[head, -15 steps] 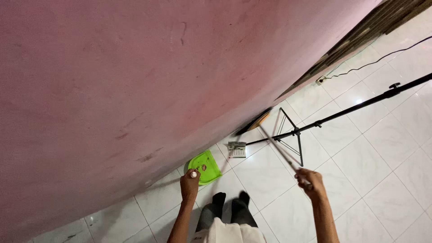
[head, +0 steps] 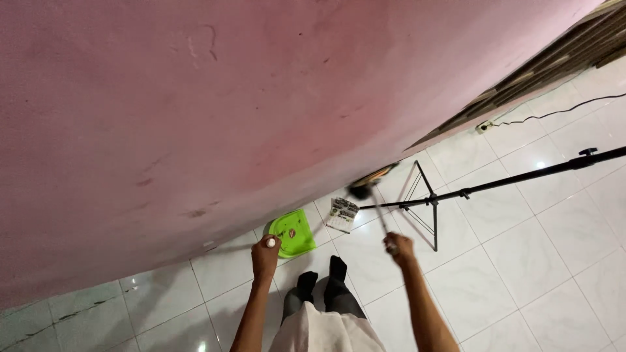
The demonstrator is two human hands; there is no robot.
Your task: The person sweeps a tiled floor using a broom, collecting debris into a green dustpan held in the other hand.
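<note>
Dustpan (head: 291, 233) handle is gripped by left hand (head: 265, 255), broom (head: 377, 212) stick by right hand (head: 399, 248); bristles are best kept low, strokes short toward the pan.

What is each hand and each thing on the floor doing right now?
Left hand: closed on the dustpan handle.
Green dustpan: set on the floor by the pink wall.
Right hand: closed on the broom stick.
Broom: head down near the wall, blurred.
Black tripod stand: tilted over the tiles.
Cable: plugged into the floor socket.
</note>
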